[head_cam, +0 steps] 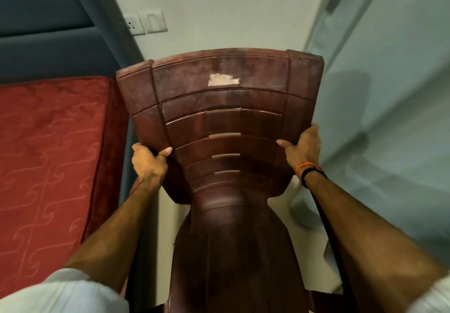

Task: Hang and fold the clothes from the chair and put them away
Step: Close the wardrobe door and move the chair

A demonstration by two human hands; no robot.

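The chair fills the middle of your view, a dark brown plastic one seen from behind and above, its slatted backrest tilted up toward you and narrowing down into the seat below. A pale torn sticker patch sits near the top of the backrest, and narrow slots run down its centre. No clothes show on it from this angle.

Your left hand has its grip clamped on the left edge of the backrest, thumb over the front face and fingers wrapped behind the rim. Your right hand is clamped on the right edge the same way, thumb pointing inward across the slat. Both hands sit at about the same height, roughly midway down the backrest. An orange band and a black band circle your right wrist, and pale short sleeves show at the bottom corners.

Just left of the chair lies a bed with a red patterned mattress, its corner close beside the backrest. Behind it stands a dark blue padded headboard. On the pale wall beyond the chair there is a white socket and switch plate. To the right runs a light wall or door panel, carrying soft shadows.
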